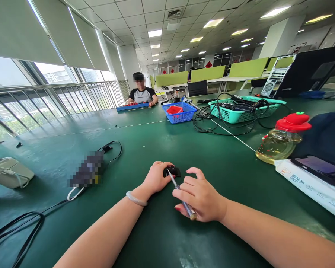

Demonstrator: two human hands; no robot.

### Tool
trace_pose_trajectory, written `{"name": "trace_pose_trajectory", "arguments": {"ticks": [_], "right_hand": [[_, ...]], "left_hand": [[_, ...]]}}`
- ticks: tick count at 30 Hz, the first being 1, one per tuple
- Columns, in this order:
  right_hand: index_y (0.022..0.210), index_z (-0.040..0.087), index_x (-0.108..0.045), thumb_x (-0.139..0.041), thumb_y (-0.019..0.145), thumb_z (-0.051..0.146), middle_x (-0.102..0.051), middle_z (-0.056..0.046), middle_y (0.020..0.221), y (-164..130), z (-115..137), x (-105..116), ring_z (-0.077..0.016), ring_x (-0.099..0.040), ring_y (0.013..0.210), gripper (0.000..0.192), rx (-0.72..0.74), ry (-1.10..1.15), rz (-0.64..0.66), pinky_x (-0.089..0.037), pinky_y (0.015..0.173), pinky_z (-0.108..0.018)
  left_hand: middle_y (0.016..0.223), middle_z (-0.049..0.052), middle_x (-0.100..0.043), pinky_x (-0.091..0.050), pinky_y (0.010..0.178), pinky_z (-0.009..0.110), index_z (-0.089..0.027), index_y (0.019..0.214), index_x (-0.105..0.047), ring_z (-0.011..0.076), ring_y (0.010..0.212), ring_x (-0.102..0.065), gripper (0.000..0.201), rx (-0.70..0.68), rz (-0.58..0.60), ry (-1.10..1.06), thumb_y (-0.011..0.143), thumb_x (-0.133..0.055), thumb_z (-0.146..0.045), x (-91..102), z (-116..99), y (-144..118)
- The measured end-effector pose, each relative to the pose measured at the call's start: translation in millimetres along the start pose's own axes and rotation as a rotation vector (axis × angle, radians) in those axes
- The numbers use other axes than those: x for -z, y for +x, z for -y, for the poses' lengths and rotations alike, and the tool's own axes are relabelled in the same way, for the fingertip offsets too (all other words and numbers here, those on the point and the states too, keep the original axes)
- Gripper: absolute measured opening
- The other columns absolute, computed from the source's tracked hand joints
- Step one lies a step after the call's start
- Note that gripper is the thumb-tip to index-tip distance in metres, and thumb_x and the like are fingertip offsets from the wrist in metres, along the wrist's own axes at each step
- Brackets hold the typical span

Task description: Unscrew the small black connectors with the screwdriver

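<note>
My left hand (pixel 157 177) presses a small black part (pixel 173 171) down on the green table (pixel 162 141). A pale bangle sits on that wrist. My right hand (pixel 198 195) grips a slim silver screwdriver (pixel 181 195), and its tip rests on top of the black part. Both hands sit close together near the table's front middle.
A bottle with a red cap (pixel 281 139), a white box (pixel 309 186) and a phone (pixel 321 167) lie at right. A blurred black device with cable (pixel 86 171) lies at left. Blue basket (pixel 179 111) and teal basket (pixel 244 108) with cables stand farther back. Another person (pixel 142 93) sits at the far end.
</note>
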State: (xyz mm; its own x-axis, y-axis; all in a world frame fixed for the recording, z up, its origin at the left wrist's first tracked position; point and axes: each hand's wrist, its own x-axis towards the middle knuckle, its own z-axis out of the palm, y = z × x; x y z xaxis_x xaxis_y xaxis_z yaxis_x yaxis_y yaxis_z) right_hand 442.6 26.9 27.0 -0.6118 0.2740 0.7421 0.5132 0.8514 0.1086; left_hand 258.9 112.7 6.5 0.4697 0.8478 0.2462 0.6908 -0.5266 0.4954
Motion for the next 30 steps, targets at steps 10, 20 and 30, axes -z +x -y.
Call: {"name": "trace_pose_trajectory", "arguments": {"ticks": [10, 20, 30], "right_hand": [[0.061, 0.02, -0.052, -0.049, 0.07, 0.018, -0.048, 0.002, 0.053, 1.3, -2.4, -2.5, -0.0133, -0.033, 0.055, 0.009, -0.028, 0.065, 0.136, -0.035, 0.076, -0.037], [0.064, 0.018, -0.056, -0.05, 0.072, 0.019, -0.051, 0.0, 0.058, -1.4, -5.4, -8.9, -0.0141, -0.036, 0.06, 0.01, -0.097, -0.039, 0.19, -0.034, 0.087, -0.038], [0.069, 0.018, -0.059, -0.05, 0.074, 0.017, -0.053, 0.0, 0.061, -1.9, -6.1, -8.4, -0.0147, -0.041, 0.061, 0.01, -0.146, -0.048, 0.14, -0.032, 0.094, -0.041]], "left_hand": [[0.11, 0.002, -0.071, -0.045, 0.101, 0.04, -0.026, 0.11, -0.067, 0.0252, 0.113, -0.054, 0.032, 0.027, 0.02, -0.007, 0.078, -0.065, -0.024, 1.9, -5.2, -2.6], [0.109, 0.001, -0.072, -0.046, 0.099, 0.04, -0.026, 0.109, -0.067, 0.0248, 0.11, -0.057, 0.033, 0.023, 0.024, -0.018, 0.077, -0.065, -0.021, 1.6, -3.8, -2.4], [0.111, 0.002, -0.071, -0.047, 0.097, 0.04, -0.024, 0.113, -0.065, 0.0253, 0.109, -0.058, 0.036, 0.024, 0.025, -0.014, 0.077, -0.065, -0.022, 1.7, -3.6, -1.9]]}}
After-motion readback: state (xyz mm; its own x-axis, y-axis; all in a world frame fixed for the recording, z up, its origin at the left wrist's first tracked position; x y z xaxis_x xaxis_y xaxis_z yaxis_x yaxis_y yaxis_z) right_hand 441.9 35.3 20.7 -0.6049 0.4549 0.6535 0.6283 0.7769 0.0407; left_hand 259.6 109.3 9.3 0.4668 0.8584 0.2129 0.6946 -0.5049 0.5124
